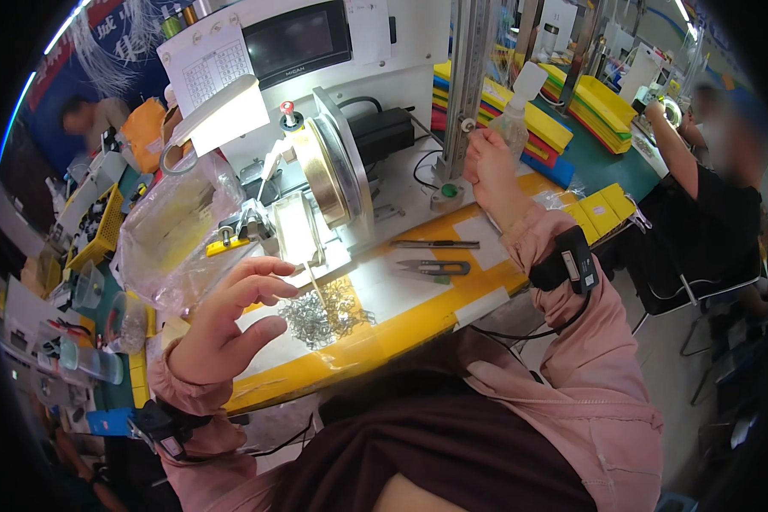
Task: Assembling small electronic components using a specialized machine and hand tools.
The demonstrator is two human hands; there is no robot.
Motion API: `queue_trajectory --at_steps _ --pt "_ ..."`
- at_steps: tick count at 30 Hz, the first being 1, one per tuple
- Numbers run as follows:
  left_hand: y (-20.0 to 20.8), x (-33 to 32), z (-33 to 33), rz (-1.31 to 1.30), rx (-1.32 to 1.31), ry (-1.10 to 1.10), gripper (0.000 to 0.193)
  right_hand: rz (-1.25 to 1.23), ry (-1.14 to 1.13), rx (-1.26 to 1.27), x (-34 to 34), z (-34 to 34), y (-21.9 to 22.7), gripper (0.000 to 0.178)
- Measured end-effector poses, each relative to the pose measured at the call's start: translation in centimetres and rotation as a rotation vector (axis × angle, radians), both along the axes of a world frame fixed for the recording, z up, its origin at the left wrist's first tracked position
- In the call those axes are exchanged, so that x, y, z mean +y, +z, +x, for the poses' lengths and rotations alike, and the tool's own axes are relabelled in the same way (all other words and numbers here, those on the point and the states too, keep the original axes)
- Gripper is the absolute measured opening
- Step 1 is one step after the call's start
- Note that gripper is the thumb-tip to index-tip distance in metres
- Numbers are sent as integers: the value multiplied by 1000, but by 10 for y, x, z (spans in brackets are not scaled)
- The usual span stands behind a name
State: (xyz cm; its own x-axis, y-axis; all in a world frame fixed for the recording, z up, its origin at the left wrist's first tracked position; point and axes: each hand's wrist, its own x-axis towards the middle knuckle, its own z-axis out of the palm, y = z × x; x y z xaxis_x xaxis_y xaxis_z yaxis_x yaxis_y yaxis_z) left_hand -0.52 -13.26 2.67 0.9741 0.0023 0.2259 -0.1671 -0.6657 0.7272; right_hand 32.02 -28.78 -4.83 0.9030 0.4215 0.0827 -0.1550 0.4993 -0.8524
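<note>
Nearest the viewer, the left hand [226,320] hovers with fingers spread wide and empty, palm toward the bench, just beside a loose heap of small grey metal wire clips [324,311] that lies on the white mat of the yellow-edged tabletop [401,328]. A thin metal rod [316,286] rises out of the heap toward the brightly lit fixture above it. To the right of the heap, apart from it, lie a pair of grey thread snips [433,267] and a slim dark tweezer-like tool [435,244]; neither is touched. Left of the hand sits a crumpled clear plastic bag [175,230]. Farther back stands the white bench machine with a round brass-coloured disc [320,171] and a dark screen [299,41] on top. The right hand [486,162] is raised at that depth, closed around a clear plastic squeeze bottle with a white nozzle [514,111], held upright near the grey vertical post [469,77]. Stacked yellow trays [597,102] and a seated co-worker in black [708,213] lie beyond. Judgement: the work appears to stand at the bottle-handling stage, with the clips waiting; the next move would call for the bottle to be steadied over its target and for the free left hand to narrow onto a single clip without scattering the heap.
</note>
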Motion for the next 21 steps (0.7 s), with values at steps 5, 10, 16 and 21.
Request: queue_trajectory --at_steps 5,10,16,21 --pt "-12 2 -2 0 -13 35 28 -31 73 -4 -1 3 -2 8" --pt "-20 6 -4 -48 -30 90 27 -13 75 -38 0 -1 -3 8" --pt "-22 6 -5 -5 -61 130 26 -2 71 -31 -5 5 -3 8" --pt "-21 2 -4 1 -83 159 26 -49 139 -48 -6 2 0 8"
